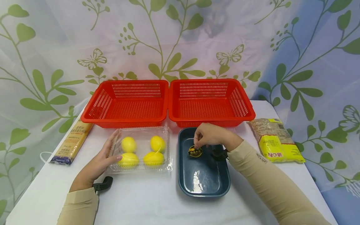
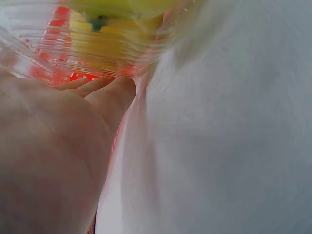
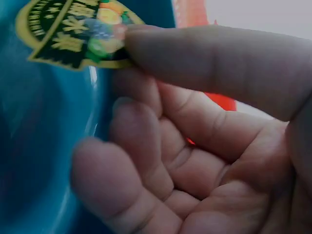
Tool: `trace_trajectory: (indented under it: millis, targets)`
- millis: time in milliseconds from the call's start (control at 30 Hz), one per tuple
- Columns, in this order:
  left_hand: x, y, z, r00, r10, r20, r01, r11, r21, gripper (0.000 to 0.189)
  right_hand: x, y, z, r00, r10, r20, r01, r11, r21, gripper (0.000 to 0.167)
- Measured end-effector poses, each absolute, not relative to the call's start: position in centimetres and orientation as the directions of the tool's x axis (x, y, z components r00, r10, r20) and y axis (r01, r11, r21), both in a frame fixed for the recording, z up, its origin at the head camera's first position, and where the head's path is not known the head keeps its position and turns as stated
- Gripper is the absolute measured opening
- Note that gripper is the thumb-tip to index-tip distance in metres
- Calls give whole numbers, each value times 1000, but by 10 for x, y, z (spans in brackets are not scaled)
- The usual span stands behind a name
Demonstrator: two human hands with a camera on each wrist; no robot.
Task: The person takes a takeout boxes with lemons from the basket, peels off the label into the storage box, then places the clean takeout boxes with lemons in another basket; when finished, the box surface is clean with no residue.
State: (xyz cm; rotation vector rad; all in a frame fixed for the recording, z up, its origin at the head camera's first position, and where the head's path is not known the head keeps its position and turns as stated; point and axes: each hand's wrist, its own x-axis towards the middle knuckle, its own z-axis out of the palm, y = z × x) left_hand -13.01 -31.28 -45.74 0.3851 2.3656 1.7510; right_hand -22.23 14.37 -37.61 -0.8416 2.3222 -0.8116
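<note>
Between thumb and fingers my right hand [image 1: 212, 136] pinches a round black-and-gold sticker [image 1: 195, 151] with fruit printed on it. The right wrist view shows the sticker [image 3: 80, 34] held at its edge by the thumb. Below that hand lies a dark blue rectangular dish [image 1: 203, 184]. My left hand [image 1: 102, 161] rests at the left side of a clear plastic box [image 1: 143, 131], thumb on its near left part and fingers along the side. Inside the box are several yellow lemons [image 1: 128, 145]. In the left wrist view the fingers lie against the clear box [image 2: 112, 53].
Two red plastic baskets, the left one [image 1: 126, 120] and the right one [image 1: 211, 118], stand side by side behind the box and dish. A long pasta packet [image 1: 73, 140] lies at the left edge of the white table. At right lies a yellow bag of macaroni [image 1: 274, 140].
</note>
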Motion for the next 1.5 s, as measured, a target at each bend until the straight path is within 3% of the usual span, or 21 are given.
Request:
trace_trajectory:
  millis: [300,467,633,800,1000,1200,1333,1500]
  targets:
    - [-130,-312,-459,-952,306,21,108,270,957,100,-219,146,-391,-762,-582,-285,-405,771,-492,18]
    - [-131,-311,-459,-951,309,25,114,271,956,100,-217,145,-393,-799,-533,-279,-383,808,-448,13]
    - [-131,-311,-458,-951,308,21,111,277,954,100,-214,147,-390,-819,-515,-255,-360,806,-469,10]
    - [-131,-310,-458,-951,309,20,111,279,954,100,-211,156,-383,-838,-511,-192,-317,742,-590,6]
    - [-131,-310,-459,-952,306,19,109,278,954,100,-210,175,-383,-882,-450,-138,-167,573,-802,18]
    - [-131,-310,-459,-951,308,17,109,282,953,100,-208,195,-390,-950,-272,-152,69,293,-954,34]
    - [-131,-311,-458,-951,310,16,109,283,953,100,-204,206,-394,-965,-162,-206,205,21,-978,34]
    - [-131,-312,-457,-952,307,21,110,277,954,100,-202,215,-398,-953,-117,-280,301,-249,-920,33]
